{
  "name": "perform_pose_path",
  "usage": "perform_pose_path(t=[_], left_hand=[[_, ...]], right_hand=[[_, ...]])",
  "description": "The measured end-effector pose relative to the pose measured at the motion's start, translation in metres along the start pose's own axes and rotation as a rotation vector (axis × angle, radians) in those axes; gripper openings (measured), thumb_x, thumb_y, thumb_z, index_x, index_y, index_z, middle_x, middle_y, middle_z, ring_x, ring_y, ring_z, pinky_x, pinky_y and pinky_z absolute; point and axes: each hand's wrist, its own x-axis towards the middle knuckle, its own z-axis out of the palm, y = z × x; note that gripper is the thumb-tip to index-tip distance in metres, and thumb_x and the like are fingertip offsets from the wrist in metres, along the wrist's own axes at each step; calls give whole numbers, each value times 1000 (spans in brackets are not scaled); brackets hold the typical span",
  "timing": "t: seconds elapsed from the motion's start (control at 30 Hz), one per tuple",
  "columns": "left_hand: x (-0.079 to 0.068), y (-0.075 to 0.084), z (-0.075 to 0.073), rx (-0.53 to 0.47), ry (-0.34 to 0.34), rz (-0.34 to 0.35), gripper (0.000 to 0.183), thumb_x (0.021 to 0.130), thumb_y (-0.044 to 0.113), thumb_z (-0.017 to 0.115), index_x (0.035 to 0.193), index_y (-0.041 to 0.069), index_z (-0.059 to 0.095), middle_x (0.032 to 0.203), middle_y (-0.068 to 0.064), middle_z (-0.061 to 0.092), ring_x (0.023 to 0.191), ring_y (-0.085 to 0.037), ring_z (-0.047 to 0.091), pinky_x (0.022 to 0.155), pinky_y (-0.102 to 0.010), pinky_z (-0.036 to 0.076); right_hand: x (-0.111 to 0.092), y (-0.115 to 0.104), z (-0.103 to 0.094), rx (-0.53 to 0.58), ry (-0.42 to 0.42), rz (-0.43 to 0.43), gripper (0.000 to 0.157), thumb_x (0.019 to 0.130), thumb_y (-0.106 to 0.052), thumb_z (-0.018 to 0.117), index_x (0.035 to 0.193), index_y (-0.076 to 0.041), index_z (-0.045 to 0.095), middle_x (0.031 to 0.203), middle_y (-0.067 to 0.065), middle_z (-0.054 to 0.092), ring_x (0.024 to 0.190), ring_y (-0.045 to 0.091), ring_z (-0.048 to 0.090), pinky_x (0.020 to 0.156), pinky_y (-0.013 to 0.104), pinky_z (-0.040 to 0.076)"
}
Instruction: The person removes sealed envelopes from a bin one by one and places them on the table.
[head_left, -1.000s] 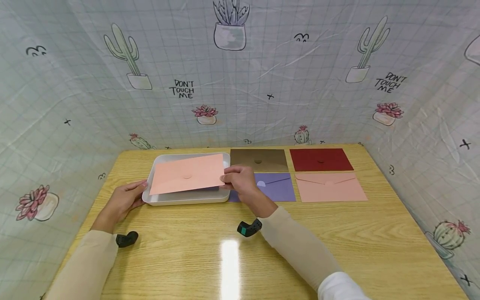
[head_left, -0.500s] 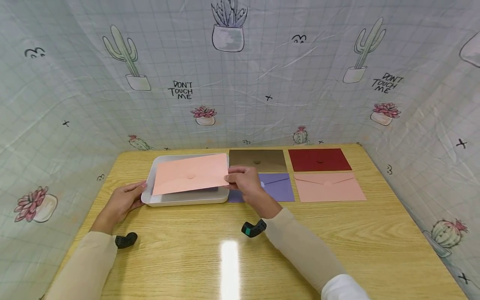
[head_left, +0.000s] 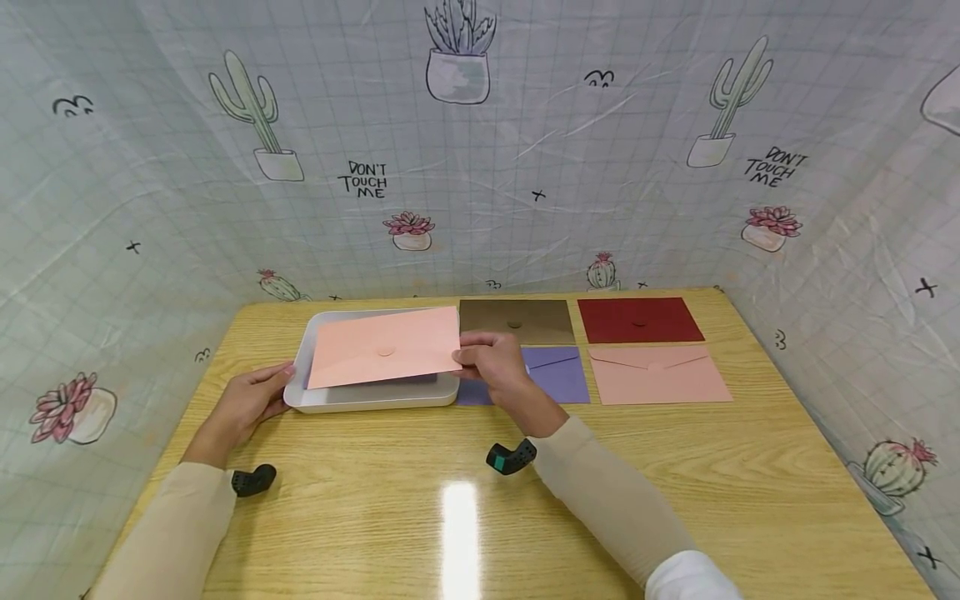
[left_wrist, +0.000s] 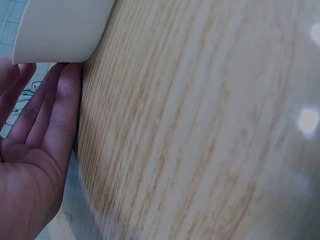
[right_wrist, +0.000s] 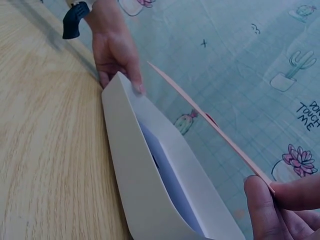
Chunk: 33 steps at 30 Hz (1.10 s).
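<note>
A white shallow tray (head_left: 375,403) stands on the table's far left part. At its left end my left hand (head_left: 247,400) grips the wall, thumb over the rim and fingers against the outside, low down. My right hand (head_left: 493,364) pinches the right edge of a peach envelope (head_left: 386,346) between thumb and fingers. That envelope is held tilted above the tray, apart from its floor, as the right wrist view shows. Inside the tray lies a bluish-purple flat piece (right_wrist: 172,175), mostly hidden by the envelope in the head view.
Right of the tray lie a brown envelope (head_left: 517,321), a purple envelope (head_left: 558,375) partly under my right hand, a dark red envelope (head_left: 640,320) and a pink envelope (head_left: 660,377). A patterned cloth (head_left: 540,150) surrounds the wooden table (head_left: 360,500).
My right hand has shifted slightly right with the peach envelope. My left hand and the tray have stayed in place.
</note>
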Motion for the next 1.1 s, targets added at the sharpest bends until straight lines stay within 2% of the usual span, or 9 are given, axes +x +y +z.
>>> perform_pose_path(t=[0.43,0.67,1.1], left_hand=[[2,-1,0,-6,-4,9,71,109,45,50,163,6,27,169,-28,23,94,14,60,83,-15,59],[3,-2,-1,-14,-4,1,68,110,43,49,163,7,27,170,-26,22,94,15,60,84,-15,59],[5,-3,0,-19,1,-7,73,108,46,51,163,6,27,170,-25,22,92,16,60,84,-15,59]], right_hand=[[2,0,-5,-7,24,23,28,87,10,74,115,7,76,106,20,75,76,18,76,66,29,64],[2,-1,-8,-2,19,24,31,88,10,74,119,9,74,110,22,73,77,18,76,67,29,65],[2,-3,-20,-18,31,32,31,89,9,73,119,9,73,107,20,70,74,17,74,66,28,64]])
